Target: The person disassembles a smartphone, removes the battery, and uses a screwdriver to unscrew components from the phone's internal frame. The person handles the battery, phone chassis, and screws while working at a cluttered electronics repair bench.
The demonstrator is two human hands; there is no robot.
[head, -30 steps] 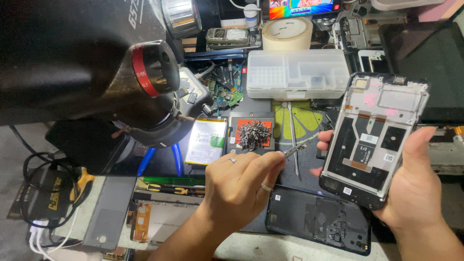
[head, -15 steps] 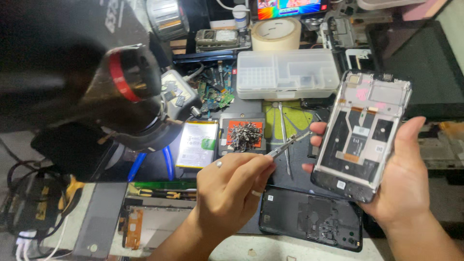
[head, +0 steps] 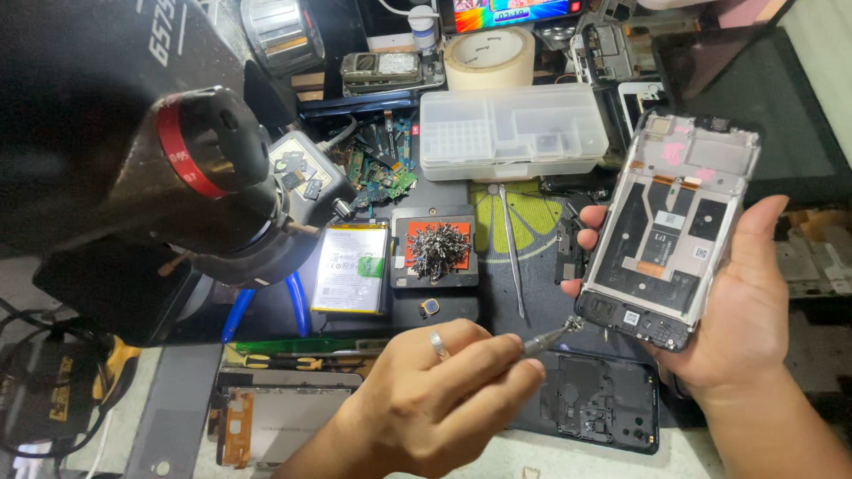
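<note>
My right hand (head: 741,310) holds an opened phone frame (head: 672,226) upright and tilted, its inner side with flex cables and shields facing me. My left hand (head: 435,399), with a ring on one finger, grips a thin metal screwdriver (head: 550,337) whose tip touches the frame's lower left corner. Below the frame a black phone back cover (head: 595,404) lies flat on the dark mat.
A microscope head (head: 204,168) with a red ring looms at left. On the mat lie a phone battery (head: 349,268), a magnetic pad heaped with screws (head: 435,244), tweezers (head: 510,248), a clear parts box (head: 510,131), a tape roll (head: 488,55), circuit boards (head: 377,168) and a phone screen (head: 275,421).
My left hand has moved the screwdriver tip down to the frame's lower left corner. The right hand has turned the frame slightly more upright; the camera view has shifted a little.
</note>
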